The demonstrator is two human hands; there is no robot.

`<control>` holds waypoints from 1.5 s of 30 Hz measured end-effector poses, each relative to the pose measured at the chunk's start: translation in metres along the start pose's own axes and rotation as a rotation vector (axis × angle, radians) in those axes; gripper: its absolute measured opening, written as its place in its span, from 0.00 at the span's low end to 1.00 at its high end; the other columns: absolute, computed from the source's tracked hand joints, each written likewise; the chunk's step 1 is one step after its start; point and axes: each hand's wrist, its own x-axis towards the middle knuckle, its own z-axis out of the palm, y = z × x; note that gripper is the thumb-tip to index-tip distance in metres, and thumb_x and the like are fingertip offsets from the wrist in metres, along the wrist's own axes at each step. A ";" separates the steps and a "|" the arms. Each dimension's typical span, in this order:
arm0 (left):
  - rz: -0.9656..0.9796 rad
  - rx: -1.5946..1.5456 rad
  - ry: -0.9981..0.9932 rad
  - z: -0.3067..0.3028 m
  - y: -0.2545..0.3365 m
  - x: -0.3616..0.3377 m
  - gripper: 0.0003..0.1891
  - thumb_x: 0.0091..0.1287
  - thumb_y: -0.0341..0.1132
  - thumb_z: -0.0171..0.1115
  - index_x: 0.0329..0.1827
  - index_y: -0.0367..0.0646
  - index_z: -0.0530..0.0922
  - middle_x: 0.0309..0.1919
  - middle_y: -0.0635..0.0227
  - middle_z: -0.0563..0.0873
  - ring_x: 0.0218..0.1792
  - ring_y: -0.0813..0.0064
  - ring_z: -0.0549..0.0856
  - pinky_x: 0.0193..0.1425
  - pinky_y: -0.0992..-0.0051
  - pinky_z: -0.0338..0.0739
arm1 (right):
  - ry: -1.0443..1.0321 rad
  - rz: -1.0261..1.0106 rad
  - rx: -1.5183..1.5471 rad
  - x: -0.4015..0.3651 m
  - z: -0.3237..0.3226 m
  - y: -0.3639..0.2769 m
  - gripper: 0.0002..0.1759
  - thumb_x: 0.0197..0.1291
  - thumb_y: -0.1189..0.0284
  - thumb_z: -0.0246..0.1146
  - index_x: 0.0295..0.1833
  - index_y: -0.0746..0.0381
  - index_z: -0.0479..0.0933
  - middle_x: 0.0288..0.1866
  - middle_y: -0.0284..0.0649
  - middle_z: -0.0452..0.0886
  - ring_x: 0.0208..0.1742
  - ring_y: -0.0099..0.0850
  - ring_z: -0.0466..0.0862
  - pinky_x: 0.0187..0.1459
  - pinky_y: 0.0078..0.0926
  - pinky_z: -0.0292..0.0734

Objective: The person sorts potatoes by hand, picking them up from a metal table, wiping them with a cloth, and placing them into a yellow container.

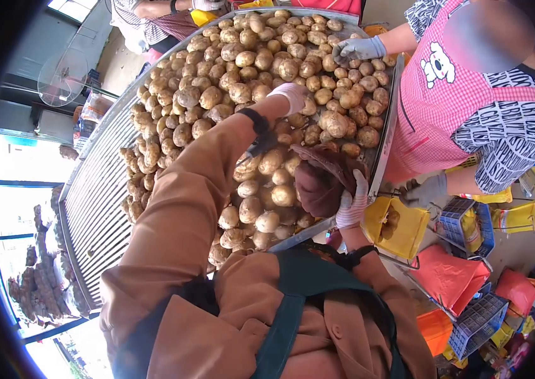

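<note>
My left hand (291, 97), in a white glove, reaches over the middle of a large heap of potatoes (242, 57) and touches it. Its fingertips are hidden among the potatoes, so I cannot see whether they grip one. My right hand (353, 203), in a striped white-and-pink glove, is closed on the edge of a crumpled brown cloth (318, 186), possibly a cap. The cloth bulges over the near right part of the heap. Loose potatoes lie close around it.
The potatoes lie on a metal sorting table with a slatted surface (106, 202) at left. A co-worker in a pink checked apron (428, 120) stands at right, one gloved hand (359, 48) on the potatoes. Yellow bags (400, 230) and blue crates (479, 322) stand below right.
</note>
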 end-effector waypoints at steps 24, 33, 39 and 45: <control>-0.355 -2.267 0.247 -0.037 0.115 -0.213 0.33 0.68 0.70 0.53 0.53 0.48 0.78 0.39 0.66 0.83 0.36 0.71 0.79 0.36 0.72 0.73 | -0.094 0.290 0.483 0.052 -0.011 -0.060 0.30 0.54 0.84 0.55 0.66 0.68 0.74 0.66 0.43 0.73 0.68 0.33 0.72 0.70 0.30 0.67; -0.254 -2.157 0.578 -0.010 0.129 -0.243 0.28 0.76 0.56 0.52 0.62 0.40 0.78 0.55 0.65 0.84 0.53 0.77 0.82 0.59 0.76 0.76 | -0.478 -0.652 -0.187 0.102 0.054 -0.211 0.20 0.48 0.83 0.60 0.50 0.60 0.80 0.49 0.53 0.79 0.52 0.54 0.80 0.56 0.43 0.76; -0.324 -2.753 0.524 -0.024 0.107 -0.258 0.27 0.73 0.60 0.54 0.53 0.43 0.78 0.50 0.60 0.85 0.45 0.63 0.85 0.54 0.70 0.81 | -0.669 -0.855 -0.319 0.051 0.059 -0.211 0.16 0.42 0.79 0.62 0.40 0.54 0.82 0.45 0.48 0.76 0.45 0.51 0.79 0.48 0.45 0.79; 0.056 -2.602 0.333 -0.009 0.071 -0.271 0.30 0.73 0.62 0.51 0.60 0.43 0.76 0.54 0.56 0.83 0.50 0.60 0.85 0.59 0.67 0.80 | -0.479 -0.321 -0.129 0.060 0.054 -0.169 0.22 0.47 0.84 0.59 0.51 0.61 0.80 0.51 0.49 0.78 0.54 0.46 0.80 0.59 0.38 0.77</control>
